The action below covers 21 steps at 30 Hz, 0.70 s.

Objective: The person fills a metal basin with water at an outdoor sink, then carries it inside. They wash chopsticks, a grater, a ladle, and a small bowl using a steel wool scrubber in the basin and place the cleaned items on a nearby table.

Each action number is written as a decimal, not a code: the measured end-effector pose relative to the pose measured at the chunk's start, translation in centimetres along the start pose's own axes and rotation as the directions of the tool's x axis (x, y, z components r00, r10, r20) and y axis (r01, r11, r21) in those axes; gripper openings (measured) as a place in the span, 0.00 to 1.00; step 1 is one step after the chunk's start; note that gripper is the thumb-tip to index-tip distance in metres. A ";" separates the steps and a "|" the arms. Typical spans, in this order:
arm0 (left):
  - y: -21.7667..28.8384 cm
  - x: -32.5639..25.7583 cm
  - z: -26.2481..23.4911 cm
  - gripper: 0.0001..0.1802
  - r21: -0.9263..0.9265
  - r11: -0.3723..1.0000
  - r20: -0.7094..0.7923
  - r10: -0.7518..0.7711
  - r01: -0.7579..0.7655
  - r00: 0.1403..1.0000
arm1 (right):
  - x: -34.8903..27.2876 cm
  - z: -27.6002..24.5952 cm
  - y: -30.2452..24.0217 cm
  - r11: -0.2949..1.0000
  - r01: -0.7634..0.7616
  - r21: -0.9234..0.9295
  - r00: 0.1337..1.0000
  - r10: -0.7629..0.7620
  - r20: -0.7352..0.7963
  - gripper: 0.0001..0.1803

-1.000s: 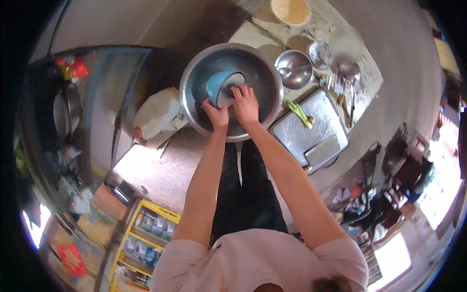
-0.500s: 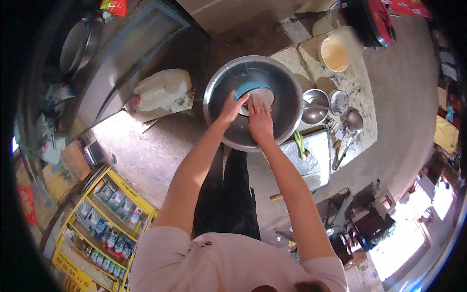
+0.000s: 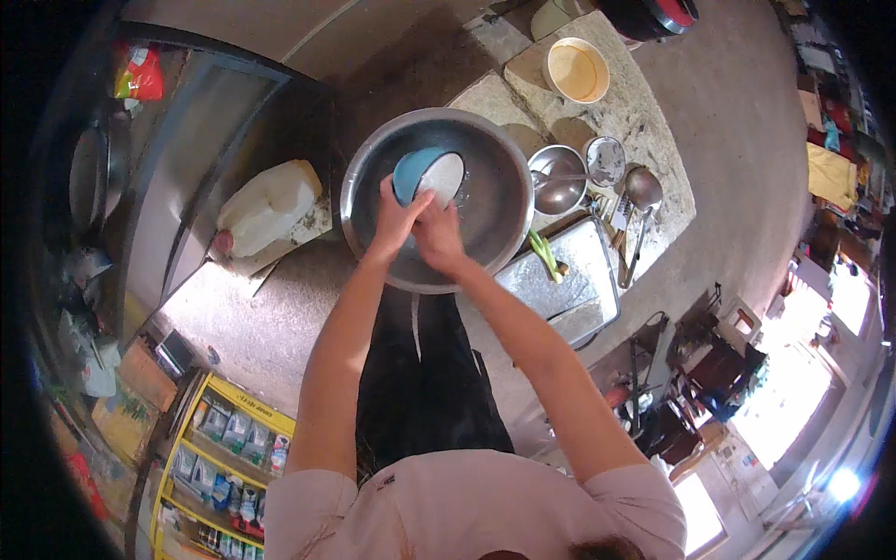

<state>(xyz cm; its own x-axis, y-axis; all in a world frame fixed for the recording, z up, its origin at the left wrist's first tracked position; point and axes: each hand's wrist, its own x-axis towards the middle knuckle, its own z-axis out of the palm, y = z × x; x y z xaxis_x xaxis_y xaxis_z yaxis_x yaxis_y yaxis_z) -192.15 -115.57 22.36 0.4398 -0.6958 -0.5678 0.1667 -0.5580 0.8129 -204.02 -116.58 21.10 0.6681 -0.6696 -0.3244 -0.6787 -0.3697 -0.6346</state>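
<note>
A blue bowl [image 3: 427, 174] with a white inside is tilted on its side in a large steel basin [image 3: 495, 215] on the floor. My left hand [image 3: 396, 219] grips the bowl's rim from the near side. Pressed against the bowl's white inside from below is my right hand [image 3: 437, 233], fingers closed; whether it holds a cloth or sponge is hidden. Both forearms reach forward over my dark trousers.
A white plastic jug [image 3: 269, 207] lies left of the basin. To the right are a small steel bowl [image 3: 556, 179], a lid [image 3: 606, 161], ladles [image 3: 642, 191], a steel tray [image 3: 560, 285] with a green item, and a cream tub [image 3: 576, 71]. A yellow crate [image 3: 224, 448] sits lower left.
The view has swung, so the basin sits more centrally. The bowl has been tipped up on its side, and both hands have closed in on its near rim.
</note>
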 end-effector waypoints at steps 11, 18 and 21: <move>0.4 -0.7 -0.4 0.46 -0.111 0.986 0.003 -0.125 0.125 0.992 | -0.2 -1.6 -0.2 0.991 0.000 -0.136 0.996 0.012 0.088 0.32; 3.0 0.8 -1.7 0.46 0.122 0.973 0.158 -0.214 0.196 0.964 | 0.1 -3.5 3.0 0.850 0.242 -0.467 0.968 -0.182 0.170 0.32; 1.8 -0.1 0.3 0.46 -0.022 0.979 0.019 -0.201 0.201 0.979 | 0.1 -3.1 2.0 0.876 0.128 -0.464 0.991 -0.096 0.092 0.31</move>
<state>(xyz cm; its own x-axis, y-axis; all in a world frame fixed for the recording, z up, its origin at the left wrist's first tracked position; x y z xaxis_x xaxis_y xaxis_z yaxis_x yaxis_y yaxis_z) -192.19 -116.64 23.89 0.3805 -0.5781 -0.7219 0.2714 -0.6764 0.6847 -206.27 -119.35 22.01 0.7551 -0.5693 -0.3251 -0.6512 -0.7086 -0.2717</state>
